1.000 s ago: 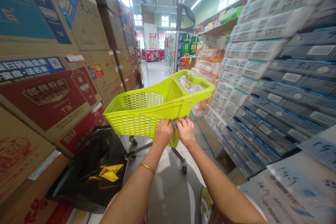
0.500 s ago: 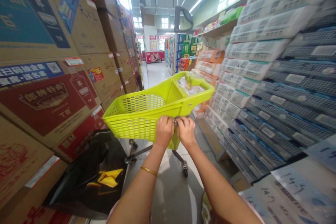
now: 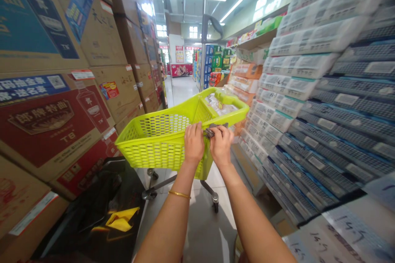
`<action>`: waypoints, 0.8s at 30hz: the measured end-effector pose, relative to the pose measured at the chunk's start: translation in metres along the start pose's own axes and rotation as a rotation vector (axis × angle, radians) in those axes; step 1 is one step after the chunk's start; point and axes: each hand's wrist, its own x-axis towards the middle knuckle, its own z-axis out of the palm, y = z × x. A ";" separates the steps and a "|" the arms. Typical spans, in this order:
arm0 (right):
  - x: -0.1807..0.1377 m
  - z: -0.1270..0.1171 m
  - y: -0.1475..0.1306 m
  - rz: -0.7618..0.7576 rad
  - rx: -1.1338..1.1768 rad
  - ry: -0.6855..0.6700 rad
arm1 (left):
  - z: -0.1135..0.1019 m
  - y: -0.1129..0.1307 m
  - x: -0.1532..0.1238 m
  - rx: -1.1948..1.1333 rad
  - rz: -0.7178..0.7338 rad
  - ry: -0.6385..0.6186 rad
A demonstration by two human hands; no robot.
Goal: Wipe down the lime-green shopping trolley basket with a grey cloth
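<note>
"T8" on red carton (image 3: pixel 40 139)

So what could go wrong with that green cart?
The left hand and right hand both fiddle with a small grey piece on the cart rim; fingers could get pinched. The aisle is narrow, so the cart might bump the stacked boxes or the tissue packs. The black bag lying low on the left could trip someone.

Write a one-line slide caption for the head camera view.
Left hand and right hand pinch a small grey part on a lime-green shopping cart, between cardboard cartons and stacked white packs.
</note>
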 end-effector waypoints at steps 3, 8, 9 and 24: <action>0.000 0.010 -0.004 0.018 0.022 0.032 | 0.003 -0.002 0.001 -0.037 -0.036 -0.005; -0.030 0.024 -0.002 -0.044 -0.057 -0.038 | 0.001 -0.001 0.002 -0.083 -0.061 -0.024; -0.037 0.025 -0.001 -0.079 -0.076 -0.067 | 0.000 -0.001 0.003 -0.088 -0.070 -0.025; -0.024 -0.017 -0.013 -0.174 -0.140 0.176 | -0.020 0.021 -0.010 -0.088 -0.129 0.048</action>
